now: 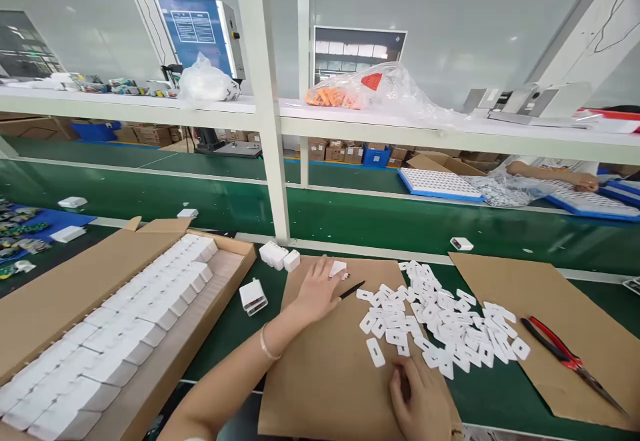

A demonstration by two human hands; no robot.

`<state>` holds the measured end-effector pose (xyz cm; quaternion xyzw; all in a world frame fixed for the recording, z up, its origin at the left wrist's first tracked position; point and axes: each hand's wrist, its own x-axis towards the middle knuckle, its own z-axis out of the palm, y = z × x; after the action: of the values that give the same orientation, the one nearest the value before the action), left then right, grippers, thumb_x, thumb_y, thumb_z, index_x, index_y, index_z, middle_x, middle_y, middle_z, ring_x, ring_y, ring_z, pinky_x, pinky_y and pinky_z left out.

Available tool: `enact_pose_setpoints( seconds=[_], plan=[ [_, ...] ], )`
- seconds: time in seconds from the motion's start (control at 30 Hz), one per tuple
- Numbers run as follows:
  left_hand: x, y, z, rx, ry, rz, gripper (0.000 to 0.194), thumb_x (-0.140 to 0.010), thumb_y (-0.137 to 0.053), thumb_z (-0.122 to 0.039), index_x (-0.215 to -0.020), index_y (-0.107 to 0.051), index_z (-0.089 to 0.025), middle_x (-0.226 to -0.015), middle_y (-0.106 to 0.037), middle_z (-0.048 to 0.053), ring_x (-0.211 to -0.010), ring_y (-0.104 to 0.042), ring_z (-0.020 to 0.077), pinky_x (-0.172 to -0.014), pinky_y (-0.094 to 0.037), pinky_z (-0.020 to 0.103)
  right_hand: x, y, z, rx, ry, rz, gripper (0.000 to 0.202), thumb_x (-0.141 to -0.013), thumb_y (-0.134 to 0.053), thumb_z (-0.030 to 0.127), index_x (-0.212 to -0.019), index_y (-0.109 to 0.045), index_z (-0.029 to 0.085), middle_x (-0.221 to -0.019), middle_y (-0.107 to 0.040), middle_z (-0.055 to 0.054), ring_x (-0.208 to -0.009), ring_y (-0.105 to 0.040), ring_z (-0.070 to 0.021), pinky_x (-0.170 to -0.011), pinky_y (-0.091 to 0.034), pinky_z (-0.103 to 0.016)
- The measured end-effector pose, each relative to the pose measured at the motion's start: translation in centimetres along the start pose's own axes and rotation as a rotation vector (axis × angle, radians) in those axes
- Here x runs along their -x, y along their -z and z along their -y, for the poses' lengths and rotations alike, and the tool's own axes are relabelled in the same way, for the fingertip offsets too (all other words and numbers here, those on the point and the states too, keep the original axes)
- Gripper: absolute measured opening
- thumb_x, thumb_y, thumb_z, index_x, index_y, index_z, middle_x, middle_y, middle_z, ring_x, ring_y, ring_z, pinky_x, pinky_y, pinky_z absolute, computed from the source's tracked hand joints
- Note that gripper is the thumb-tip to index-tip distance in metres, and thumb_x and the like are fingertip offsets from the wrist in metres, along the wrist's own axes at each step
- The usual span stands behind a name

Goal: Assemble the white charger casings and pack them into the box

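Observation:
My left hand (316,291) lies with its fingers spread on the brown cardboard sheet (320,374), beside a small white piece (338,268) and a black pen-like tool (353,289). My right hand (423,394) is curled at the near edge of a pile of flat white plates with slots (450,328); its fingertips are bent in near the lowest plates, and what they hold, if anything, is hidden. One loose plate (375,352) lies just left of that hand. To the left of my left hand stands a white housing (253,296).
An open carton (240,261) of white housings fills the left. Red-handled pliers (570,358) lie on cardboard at right. A shelf (350,118) with a post (270,128) crosses ahead. Behind it, a person's hand (584,182) rests near blue-edged trays (440,184).

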<state>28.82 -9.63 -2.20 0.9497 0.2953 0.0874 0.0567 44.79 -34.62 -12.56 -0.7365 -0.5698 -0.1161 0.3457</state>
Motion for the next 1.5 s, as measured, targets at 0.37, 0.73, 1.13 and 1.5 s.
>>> enact_pose_setpoints(
  seconds=[0.37,0.73,1.13,1.5],
  plan=[
    [12.5,1.1,8.6,-0.124,0.533,-0.192,0.059,-0.089,-0.055,-0.023,-0.146,-0.042,-0.018,-0.139,-0.049,0.020,-0.122,-0.057,0.0392,-0.096,-0.052,0.050,0.7,0.2,-0.4,0.010,-0.064,0.076,0.014,-0.097,-0.049,0.032,-0.098,-0.060,0.023,-0.094,-0.069,-0.011,-0.076,-0.066,-0.0264,-0.060,-0.050,-0.036],
    [9.0,-0.3,4.9,0.370,0.158,-0.247,0.050,-0.094,-0.055,-0.024,-0.142,-0.043,-0.029,-0.132,-0.049,0.009,-0.114,-0.059,0.0252,-0.095,-0.053,0.036,-3.0,1.7,2.4,-0.152,-0.235,-0.056,0.020,-0.097,-0.053,0.039,-0.091,-0.061,0.022,-0.093,-0.066,-0.011,-0.090,-0.062,-0.0287,-0.075,-0.049,-0.040],
    [2.8,-1.7,5.6,0.332,0.044,-0.094,0.066,-0.084,-0.060,-0.019,-0.148,-0.043,-0.022,-0.135,-0.045,0.013,-0.134,-0.042,0.0316,-0.116,-0.036,0.049,-17.3,-8.3,10.8,-0.468,-0.095,0.167,0.023,-0.085,-0.050,0.014,-0.107,-0.057,0.018,-0.110,-0.062,-0.010,-0.095,-0.060,-0.0244,-0.086,-0.049,-0.041],
    [3.0,-0.6,8.1,1.270,0.020,0.151,0.061,-0.086,-0.054,-0.022,-0.147,-0.050,-0.030,-0.158,-0.040,0.007,-0.139,-0.044,0.0316,-0.114,-0.042,0.047,-15.9,-9.5,11.6,-0.292,-0.064,0.133,0.038,-0.083,-0.070,0.036,-0.115,-0.060,0.019,-0.109,-0.067,-0.011,-0.106,-0.059,-0.0326,-0.091,-0.043,-0.047]
  ],
)
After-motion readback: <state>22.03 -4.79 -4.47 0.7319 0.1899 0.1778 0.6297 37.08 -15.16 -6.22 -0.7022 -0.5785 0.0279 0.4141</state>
